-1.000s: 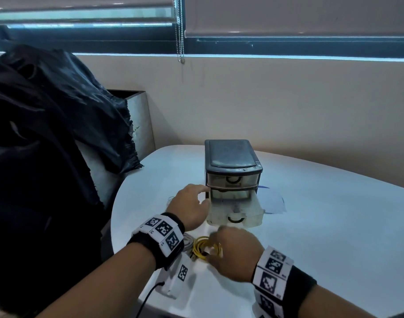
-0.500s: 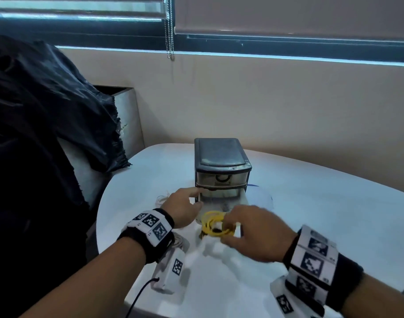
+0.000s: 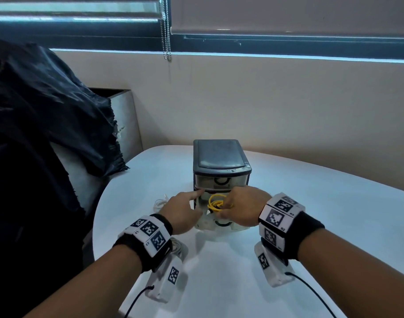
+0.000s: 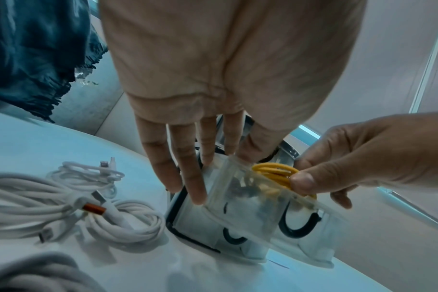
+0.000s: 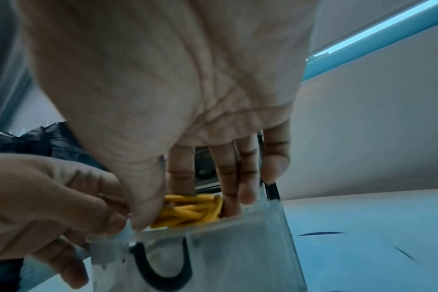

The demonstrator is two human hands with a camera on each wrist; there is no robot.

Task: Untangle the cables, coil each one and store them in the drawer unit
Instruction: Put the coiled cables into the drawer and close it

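Cables in white coils (image 4: 63, 205) lie on the near left of our white table (image 3: 311, 226), loose beside the drawer unit (image 3: 220, 171). Just past them our left hand (image 3: 182, 211) rests straight, relaxed fingers (image 4: 185, 177) against the unit's left side, holding nothing. To its right our right hand (image 3: 241, 208) pinches the coiled yellow cable (image 3: 216, 203) between thumb and fingers, holding it in the pulled-out clear drawer (image 4: 250, 213). Farther back, the unit's dark lid (image 3: 218, 153) faces the beige wall (image 3: 288, 106).
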